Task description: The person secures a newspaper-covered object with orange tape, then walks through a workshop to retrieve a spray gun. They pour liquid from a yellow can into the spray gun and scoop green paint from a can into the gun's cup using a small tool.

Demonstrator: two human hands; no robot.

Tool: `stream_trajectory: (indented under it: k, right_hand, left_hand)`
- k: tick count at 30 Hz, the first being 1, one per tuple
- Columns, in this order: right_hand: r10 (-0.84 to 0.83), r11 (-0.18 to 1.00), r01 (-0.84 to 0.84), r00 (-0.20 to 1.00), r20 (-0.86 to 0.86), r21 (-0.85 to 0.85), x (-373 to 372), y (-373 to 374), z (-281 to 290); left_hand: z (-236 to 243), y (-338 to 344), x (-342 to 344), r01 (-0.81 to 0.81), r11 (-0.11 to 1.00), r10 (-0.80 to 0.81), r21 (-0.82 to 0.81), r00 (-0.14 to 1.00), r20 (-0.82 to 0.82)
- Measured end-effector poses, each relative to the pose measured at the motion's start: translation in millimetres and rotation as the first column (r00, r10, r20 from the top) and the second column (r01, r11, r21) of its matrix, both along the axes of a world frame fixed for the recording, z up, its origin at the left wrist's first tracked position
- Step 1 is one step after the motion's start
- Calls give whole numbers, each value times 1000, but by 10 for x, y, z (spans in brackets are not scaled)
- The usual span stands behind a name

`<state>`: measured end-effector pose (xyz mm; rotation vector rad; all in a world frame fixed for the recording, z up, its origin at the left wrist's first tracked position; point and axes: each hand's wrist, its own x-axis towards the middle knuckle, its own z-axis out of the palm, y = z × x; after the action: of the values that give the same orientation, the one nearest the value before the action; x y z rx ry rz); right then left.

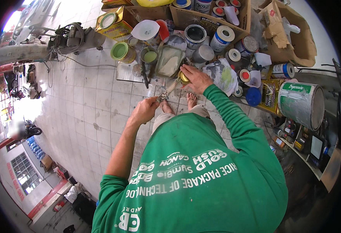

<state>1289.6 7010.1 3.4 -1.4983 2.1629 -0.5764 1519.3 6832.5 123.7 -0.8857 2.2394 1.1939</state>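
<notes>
My left hand [145,110] is closed around the crusted handle of a putty knife [173,86], whose pale flat end points up toward my other hand. My right hand [195,79] grips a small gold tin [184,77] at the near edge of the paint-covered work surface. Just beyond it lies a rectangular glass tray [160,69] with a pale, dried-looking layer inside. Left of the tray stand a cup of light green paint [150,57] and an open can of green paint [120,51]. What the tin holds cannot be made out.
Many paint cans crowd the far side, including an open dark one [195,35] and a cardboard box [232,27] of cans. A stained rag [222,75] lies right of my right hand, near a large silver can [306,103]. Tiled floor [89,101] extends left.
</notes>
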Motion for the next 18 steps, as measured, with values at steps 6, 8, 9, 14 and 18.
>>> stream_trajectory:
  k: [6, 8, 9, 14, 18]
  right_hand:
    - [-36, 993, 23, 993, 113, 119, -73, -57, 95]
    - [-98, 988, 75, 981, 169, 137, -90, -59, 143]
    - [-95, 989, 75, 982, 165, 125, -87, -45, 92]
    - [-110, 988, 86, 975, 192, 128, -85, -48, -7]
    - [-112, 988, 85, 970, 218, 125, -96, -37, 38]
  left_hand:
    - [99, -85, -32, 29, 999, -30, 20, 999, 37]
    - [215, -69, -83, 22, 999, -25, 34, 997, 72]
    - [255, -57, -102, 7, 999, -11, 42, 995, 98]
    - [243, -86, -122, 23, 999, -27, 37, 995, 93]
    - [294, -105, -216, 63, 998, -64, 12, 992, 108]
